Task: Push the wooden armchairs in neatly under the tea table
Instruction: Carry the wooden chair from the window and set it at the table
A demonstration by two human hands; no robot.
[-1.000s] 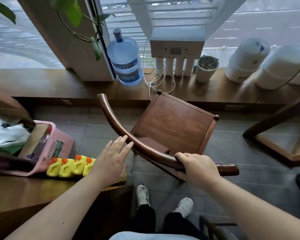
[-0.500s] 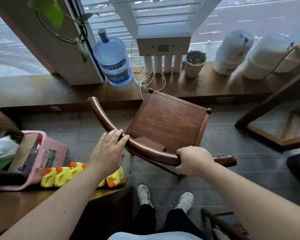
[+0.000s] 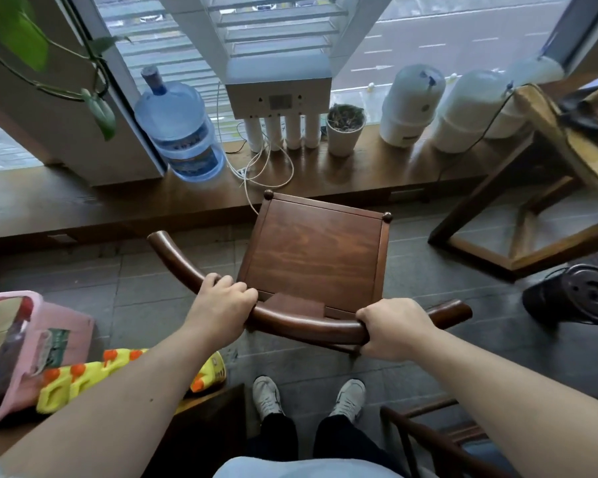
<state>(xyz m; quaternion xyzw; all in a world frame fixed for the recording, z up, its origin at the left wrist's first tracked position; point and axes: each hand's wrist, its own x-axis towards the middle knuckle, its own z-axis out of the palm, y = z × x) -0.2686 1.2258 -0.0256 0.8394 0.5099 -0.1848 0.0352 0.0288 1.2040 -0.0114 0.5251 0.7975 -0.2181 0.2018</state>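
1. My left hand (image 3: 221, 307) wraps the curved top rail (image 3: 304, 324) of the wooden armchair (image 3: 316, 257), fingers (image 3: 237, 288) curled over it and clamped on the wood near the left bend.
2. My right hand (image 3: 392, 331) grips the same rail toward its right end, fingers closed around it. One hand on each side of the back splat lets me, I judge, steer the chair without it swinging.
3. The armchair stands on the tiled floor (image 3: 428, 357) directly in front of my shoes (image 3: 268, 396), its seat pointing away toward the window ledge (image 3: 377, 167). It is not yet under any bench.
4. The dark bench (image 3: 201, 429) at near left carries a pink basket (image 3: 66, 326) and yellow bottles (image 3: 83, 377); its edge lies just beside my left forearm. Whether this is the tea table I cannot tell.
5. A lighter wooden frame (image 3: 518, 243) stands at far right, well apart from the chair.
6. Change from the earlier frames: one second ago my left hand hovered open above the rail and only the right held it. Now both hands grip, and the seat sits squarer to me than before.
7. Judged stage: grip secured, push or turn not yet begun.
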